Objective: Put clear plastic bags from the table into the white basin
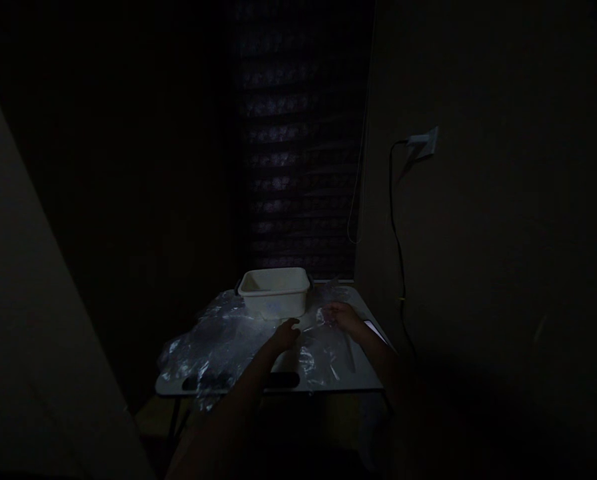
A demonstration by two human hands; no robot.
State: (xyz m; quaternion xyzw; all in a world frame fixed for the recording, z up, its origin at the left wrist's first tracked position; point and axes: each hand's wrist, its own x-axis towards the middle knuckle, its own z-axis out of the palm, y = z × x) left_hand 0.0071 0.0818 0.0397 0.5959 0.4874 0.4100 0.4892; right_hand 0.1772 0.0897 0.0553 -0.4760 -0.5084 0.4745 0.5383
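Observation:
Over the middle of the table, my left hand [287, 333] reaches forward with its fingers apart and nothing visible in them. It is just in front of a white rectangular tub [274, 305] with dark side handles. To its right, my right hand [344, 316] pinches a crumpled clear plastic bag [322, 316]. More clear plastic [321, 363] lies on the tabletop between my forearms. A large heap of thin clear plastic [198, 347] covers the left side. Dim light hides the finer detail of my fingers.
The small white folding table [363, 373] has slots along its front edge. A flat object with a lit screen [376, 330] lies beside my right wrist. A black cord [398, 253] hangs from a wall outlet [428, 142] at right. Behind are dark blinds [278, 160].

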